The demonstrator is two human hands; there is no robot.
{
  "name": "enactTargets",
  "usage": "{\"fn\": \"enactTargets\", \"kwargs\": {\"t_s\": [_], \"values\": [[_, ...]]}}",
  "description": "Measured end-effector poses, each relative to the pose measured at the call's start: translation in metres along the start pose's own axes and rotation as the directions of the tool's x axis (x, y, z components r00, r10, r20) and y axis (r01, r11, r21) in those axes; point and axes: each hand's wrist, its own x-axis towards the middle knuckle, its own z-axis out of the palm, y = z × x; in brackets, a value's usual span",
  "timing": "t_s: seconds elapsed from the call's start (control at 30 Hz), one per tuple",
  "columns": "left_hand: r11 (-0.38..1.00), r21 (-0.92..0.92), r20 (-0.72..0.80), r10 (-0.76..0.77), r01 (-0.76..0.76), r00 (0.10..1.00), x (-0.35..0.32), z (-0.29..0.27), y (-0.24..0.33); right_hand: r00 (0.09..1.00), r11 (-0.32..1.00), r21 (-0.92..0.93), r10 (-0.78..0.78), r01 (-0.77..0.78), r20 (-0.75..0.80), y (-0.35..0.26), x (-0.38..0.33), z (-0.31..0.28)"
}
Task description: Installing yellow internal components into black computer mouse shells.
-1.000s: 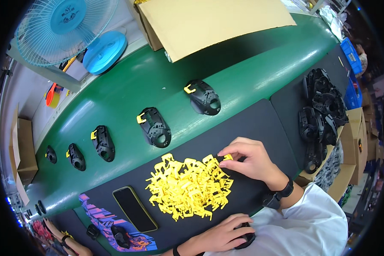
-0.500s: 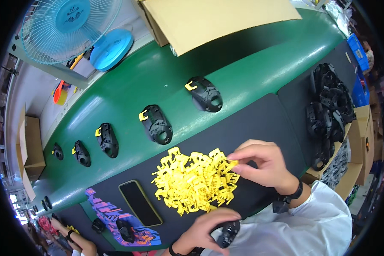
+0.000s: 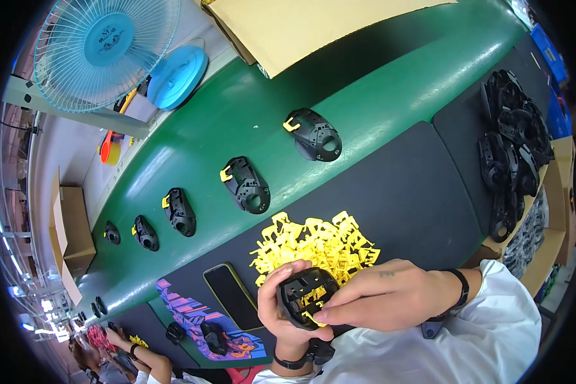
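My left hand (image 3: 270,306) wraps round a black plastic shell (image 3: 292,292), its hollow inner side facing up. Over its near edge, the thumb and fingers of my right hand (image 3: 393,293) pinch a small yellow plastic clip (image 3: 310,318) that touches the shell. Whether the clip is seated cannot be told. Just beyond both hands lies a heap of yellow clips (image 3: 326,238), partly hidden by them.
Several black shells (image 3: 246,185) with yellow clips stand in a row on the green belt (image 3: 365,121). A phone (image 3: 232,296), a colourful mat (image 3: 192,320), a fan (image 3: 109,40), cardboard boxes (image 3: 80,224) and piled black parts (image 3: 512,147) surround the place. Another person's arm (image 3: 150,361) shows lower left.
My right hand has come from the heap with a yellow clip down to the shell. My left hand has raised the shell and turned its hollow side up. The view has shifted slightly.
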Motion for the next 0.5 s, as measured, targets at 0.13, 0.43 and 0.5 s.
{"fn": "enactTargets", "kwargs": {"t_s": [0.13,0.43,0.5], "values": [[0.998,0.046,-0.020,0.037,-0.036,0.999,-0.0015,0.0029,-0.0051,1.000,1.000,0.007,0.018,-0.019,0.025,0.0043,-0.0024,0.0023],[0.945,0.255,0.035,0.204,-0.206,0.978,0.0004,0.0074,-0.0116,0.999,0.998,0.046,0.052,-0.053,0.015,0.0096,-0.0028,0.0000],[0.937,0.278,0.040,0.210,-0.213,0.977,0.0000,0.0077,-0.0119,0.997,0.995,0.076,0.069,-0.071,0.037,0.0104,-0.0044,-0.0011]]}}
